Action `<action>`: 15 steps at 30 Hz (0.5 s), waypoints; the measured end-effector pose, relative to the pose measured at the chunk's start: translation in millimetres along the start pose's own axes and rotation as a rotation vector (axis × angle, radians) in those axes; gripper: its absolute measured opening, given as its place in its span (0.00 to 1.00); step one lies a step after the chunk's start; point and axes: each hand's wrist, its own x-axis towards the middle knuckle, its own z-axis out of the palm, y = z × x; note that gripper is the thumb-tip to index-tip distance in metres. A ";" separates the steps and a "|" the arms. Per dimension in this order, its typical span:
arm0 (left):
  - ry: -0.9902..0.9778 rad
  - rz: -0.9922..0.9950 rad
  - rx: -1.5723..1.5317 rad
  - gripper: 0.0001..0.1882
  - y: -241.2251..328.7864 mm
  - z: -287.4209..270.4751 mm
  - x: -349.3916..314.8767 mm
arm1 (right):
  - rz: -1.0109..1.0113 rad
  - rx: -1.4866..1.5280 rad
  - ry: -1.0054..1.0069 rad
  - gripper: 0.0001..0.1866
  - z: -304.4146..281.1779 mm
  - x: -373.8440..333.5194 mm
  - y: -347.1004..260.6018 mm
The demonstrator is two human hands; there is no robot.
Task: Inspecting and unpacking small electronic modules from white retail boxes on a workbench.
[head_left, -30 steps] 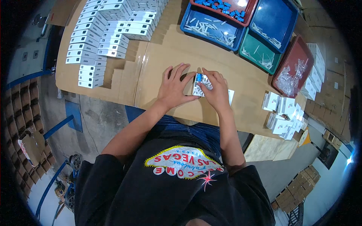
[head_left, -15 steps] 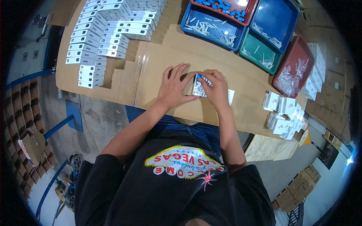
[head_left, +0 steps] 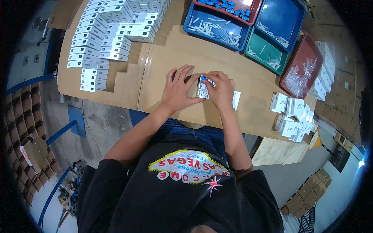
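Note:
On the cardboard-covered table in front of me lies a small white box (head_left: 203,91) with blue and white small pieces showing in it. My left hand (head_left: 178,88) steadies its left side, index finger at the far corner and thumb at the near corner, the other fingers spread. Over the box's right part bends my right hand (head_left: 221,88), its fingers drawn together and pressed down at the contents. What those fingertips hold, if anything, is hidden. Just right of that hand rests a flat white piece (head_left: 236,100), partly covered by it.
Stacked white boxes (head_left: 87,50) stand at the far left. Far right are a blue tray (head_left: 217,39) of white sticks, a red tray (head_left: 254,7) of blue pieces, a green tray (head_left: 252,60), and a dark red tray (head_left: 285,77) with clear bags (head_left: 299,83). Loose white boxes (head_left: 293,116) sit near right.
Both hands stay at the box, with only slight finger movement. The whole scene has shifted a little in view.

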 end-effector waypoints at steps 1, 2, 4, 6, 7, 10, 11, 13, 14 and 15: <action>-0.002 -0.004 0.008 0.46 0.2 -0.1 0.1 | 0.007 -0.023 0.005 0.12 1.0 -0.4 -0.8; -0.001 -0.002 0.008 0.46 0.7 -0.1 0.2 | 0.014 -0.047 0.011 0.12 1.1 -1.1 -2.2; 0.000 0.003 0.003 0.46 1.1 0.0 0.4 | 0.032 -0.065 -0.009 0.12 -1.0 0.7 -6.3; 0.009 0.013 0.003 0.46 1.6 -0.2 0.0 | 0.053 -0.086 -0.024 0.12 -1.0 2.3 -7.5; 0.017 0.018 0.005 0.46 1.9 -0.2 -0.4 | 0.052 -0.105 -0.034 0.12 1.7 2.1 -6.4; 0.006 0.003 0.016 0.46 2.6 0.1 -2.4 | 0.060 -0.108 -0.068 0.12 -1.2 3.9 -7.4; 0.010 0.010 0.017 0.46 3.3 -0.3 -2.0 | 0.070 -0.095 -0.096 0.13 -3.4 4.7 -8.1; 0.007 0.020 0.033 0.46 5.0 -0.6 -1.0 | -0.006 -0.021 -0.011 0.14 -8.8 0.9 -1.1; 0.008 0.026 0.032 0.46 5.0 1.0 0.5 | -0.084 0.054 0.068 0.15 -12.8 -1.9 4.7; 0.006 0.017 0.024 0.47 2.5 1.0 -2.0 | -0.095 0.056 0.063 0.15 -18.4 -5.7 4.9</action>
